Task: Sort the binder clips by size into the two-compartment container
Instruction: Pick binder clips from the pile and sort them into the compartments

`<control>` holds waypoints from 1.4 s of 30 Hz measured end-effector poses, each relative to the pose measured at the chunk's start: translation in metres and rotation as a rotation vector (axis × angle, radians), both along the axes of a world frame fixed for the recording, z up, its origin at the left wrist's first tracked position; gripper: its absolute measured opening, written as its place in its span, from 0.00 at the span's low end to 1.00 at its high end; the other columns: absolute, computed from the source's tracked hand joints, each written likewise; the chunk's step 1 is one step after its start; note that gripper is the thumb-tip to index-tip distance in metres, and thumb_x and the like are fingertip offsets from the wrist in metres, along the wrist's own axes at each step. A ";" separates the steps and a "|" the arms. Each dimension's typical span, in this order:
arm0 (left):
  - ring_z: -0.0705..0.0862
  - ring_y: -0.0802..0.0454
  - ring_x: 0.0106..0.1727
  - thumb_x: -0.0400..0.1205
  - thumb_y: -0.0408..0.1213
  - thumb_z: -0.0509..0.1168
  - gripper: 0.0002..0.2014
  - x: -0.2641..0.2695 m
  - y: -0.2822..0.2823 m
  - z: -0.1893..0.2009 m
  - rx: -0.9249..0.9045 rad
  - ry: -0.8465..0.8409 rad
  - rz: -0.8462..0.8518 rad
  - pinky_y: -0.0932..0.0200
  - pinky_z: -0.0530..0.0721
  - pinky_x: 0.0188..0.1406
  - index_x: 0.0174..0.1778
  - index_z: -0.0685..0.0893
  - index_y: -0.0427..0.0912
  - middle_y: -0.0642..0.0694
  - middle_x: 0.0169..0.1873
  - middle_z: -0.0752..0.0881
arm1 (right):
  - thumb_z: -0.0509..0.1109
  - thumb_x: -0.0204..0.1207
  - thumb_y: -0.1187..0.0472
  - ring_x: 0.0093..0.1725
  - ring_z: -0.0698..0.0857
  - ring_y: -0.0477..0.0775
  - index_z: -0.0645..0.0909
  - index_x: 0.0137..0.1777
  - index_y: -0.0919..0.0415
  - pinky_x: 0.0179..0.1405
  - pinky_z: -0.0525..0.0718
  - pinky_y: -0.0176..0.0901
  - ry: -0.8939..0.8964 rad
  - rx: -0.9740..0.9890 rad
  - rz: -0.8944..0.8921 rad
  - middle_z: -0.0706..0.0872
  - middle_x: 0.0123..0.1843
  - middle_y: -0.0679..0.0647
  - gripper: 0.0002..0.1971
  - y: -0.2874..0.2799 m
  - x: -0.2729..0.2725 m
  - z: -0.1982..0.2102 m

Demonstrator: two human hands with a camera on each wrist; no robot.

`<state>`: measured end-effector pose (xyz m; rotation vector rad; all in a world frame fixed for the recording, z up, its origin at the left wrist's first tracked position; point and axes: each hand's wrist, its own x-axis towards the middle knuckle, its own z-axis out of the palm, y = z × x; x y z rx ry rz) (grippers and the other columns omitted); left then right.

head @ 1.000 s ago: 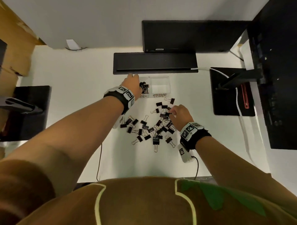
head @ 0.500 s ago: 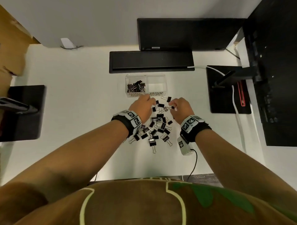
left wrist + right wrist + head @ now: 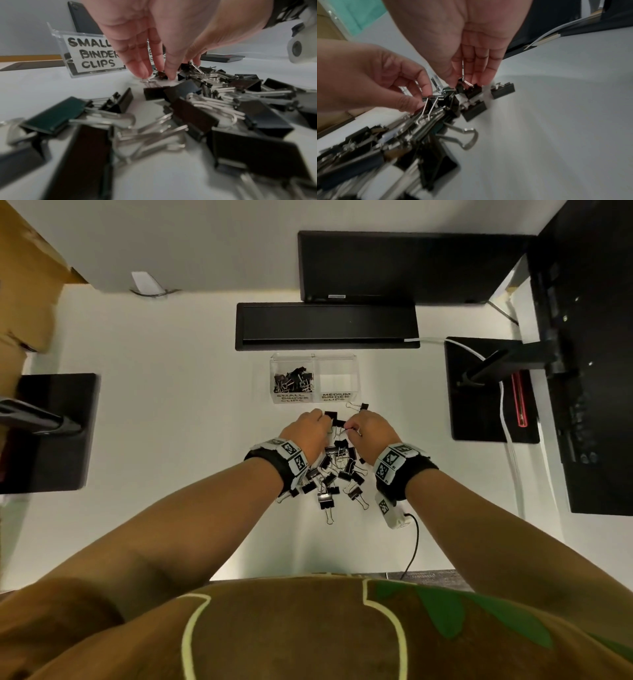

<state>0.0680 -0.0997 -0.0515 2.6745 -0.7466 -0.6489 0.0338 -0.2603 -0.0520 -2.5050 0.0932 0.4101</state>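
A clear two-compartment container [image 3: 313, 356] stands beyond the pile; its left half, labelled small [image 3: 92, 54], holds several small black clips, and its right half, labelled medium, is bare. A pile of black binder clips [image 3: 337, 470] lies between my wrists. My left hand [image 3: 157, 75] points down at the pile's far edge, thumb and fingers pinching a small clip [image 3: 162, 74]. My right hand [image 3: 467, 79] hangs beside it and pinches the wire handle of another small clip [image 3: 460, 85]. In the head view both hands [image 3: 310, 429] [image 3: 368, 433] nearly touch.
One clip [image 3: 359, 406] lies apart near the container's right front corner. A black bar [image 3: 327, 326] and a monitor base [image 3: 491, 390] with a white cable sit behind and to the right. A black stand [image 3: 51, 433] is on the left.
My left hand came back from the small compartment to the far edge of the pile. My right hand shifted slightly forward and left, meeting it there.
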 end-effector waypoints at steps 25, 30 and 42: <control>0.83 0.48 0.50 0.83 0.30 0.59 0.07 0.041 0.039 0.046 -0.357 -0.057 0.475 0.57 0.82 0.54 0.49 0.82 0.40 0.43 0.51 0.84 | 0.60 0.79 0.66 0.52 0.86 0.52 0.85 0.53 0.57 0.59 0.85 0.47 -0.076 0.298 -0.310 0.88 0.52 0.53 0.12 0.019 0.054 0.047; 0.85 0.48 0.51 0.84 0.31 0.58 0.09 0.070 0.028 0.050 -0.390 -0.023 0.622 0.60 0.81 0.51 0.49 0.84 0.40 0.42 0.52 0.87 | 0.61 0.78 0.67 0.40 0.86 0.54 0.86 0.47 0.56 0.41 0.86 0.42 0.038 0.255 -0.375 0.90 0.51 0.58 0.12 -0.015 0.004 0.027; 0.73 0.47 0.64 0.81 0.36 0.63 0.09 0.026 0.004 0.031 -0.273 -0.088 0.251 0.54 0.74 0.66 0.57 0.81 0.45 0.44 0.59 0.77 | 0.67 0.75 0.62 0.44 0.82 0.54 0.79 0.45 0.54 0.47 0.83 0.45 0.249 0.080 -0.227 0.82 0.43 0.52 0.02 -0.018 -0.048 0.009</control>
